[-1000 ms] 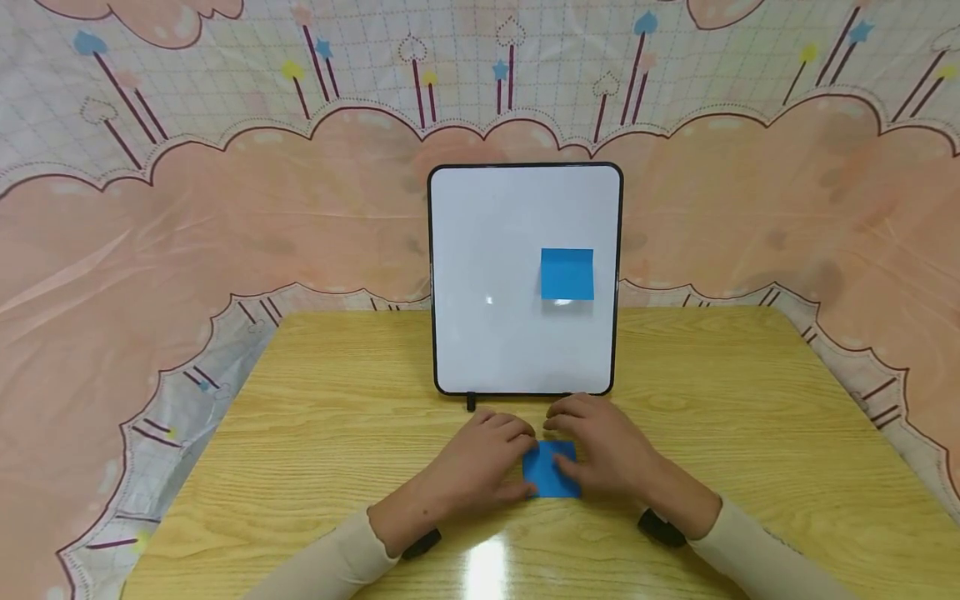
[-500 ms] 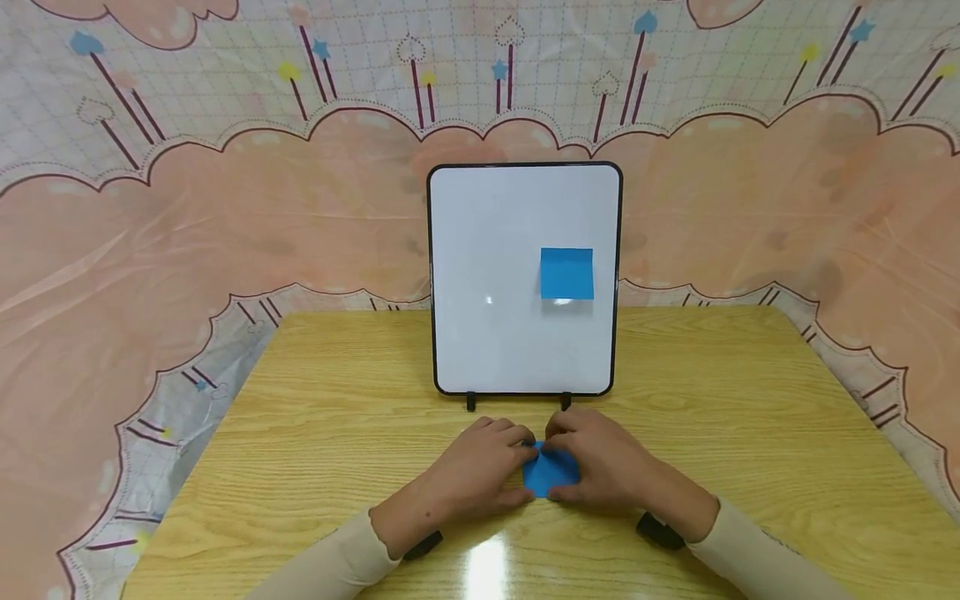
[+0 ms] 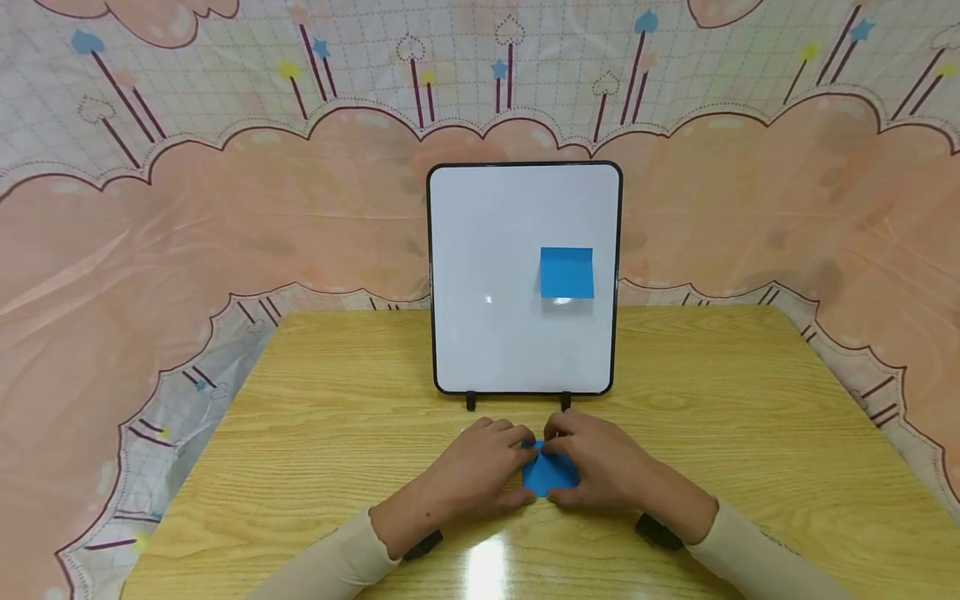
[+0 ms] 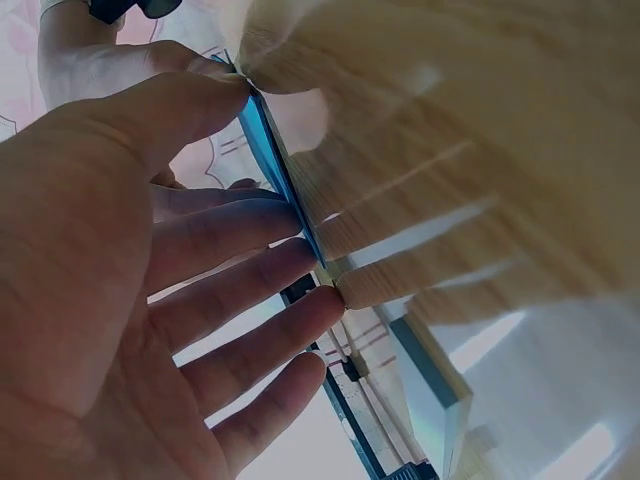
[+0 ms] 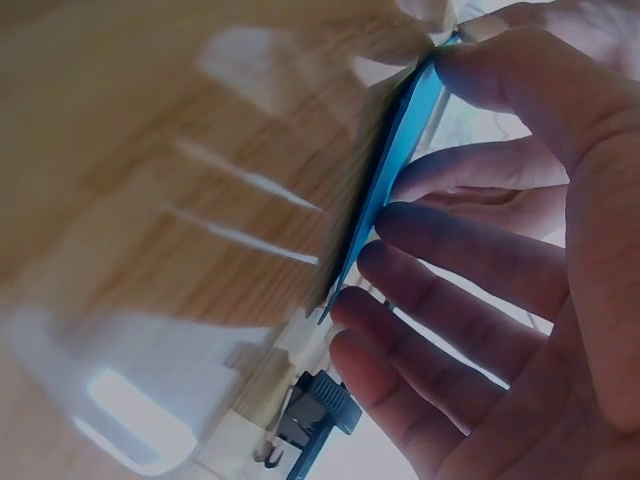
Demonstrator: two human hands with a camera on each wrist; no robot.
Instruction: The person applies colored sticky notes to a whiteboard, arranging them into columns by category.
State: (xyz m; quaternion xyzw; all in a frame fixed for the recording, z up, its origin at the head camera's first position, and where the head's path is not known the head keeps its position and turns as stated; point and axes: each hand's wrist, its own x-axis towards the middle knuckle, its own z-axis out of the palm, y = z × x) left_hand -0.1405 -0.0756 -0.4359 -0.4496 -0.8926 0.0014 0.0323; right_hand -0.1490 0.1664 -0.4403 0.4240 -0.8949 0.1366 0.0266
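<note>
Note [image 3: 550,473], blue, lying on the table [image 3: 337,375] about midway between its left and right edges, well in from the far edge, just in front of the whiteboard [image 3: 491,225]. Looks like paper, maybe a thin stack, can't tell. Should handle very light, bendy, easy to crease; table looks glossy, so it may slide under a push. Best hold: a light pinch at an edge or corner, thumb under, not a squeeze across the middle. Left hand [image 3: 480,471]: fingers spread and lightly bent, thumb at the note's near edge, index at the far edge, left part. Right hand [image 3: 603,462]: same sort of pose, thumb at near edge, fingers at far edge, covering part of the right side. Both hands fairly wide, thumb well apart from fingers, tips touching the note; no firm pinch visible. Note's sides run about parallel to the table's far edge, one edge facing the whiteboard; near-square, so no clear long axis, no pointed end. Second blue square [image 3: 567,275] on the whiteboard, right of centre, edges about level, lower edge standing slightly off the surface.
</note>
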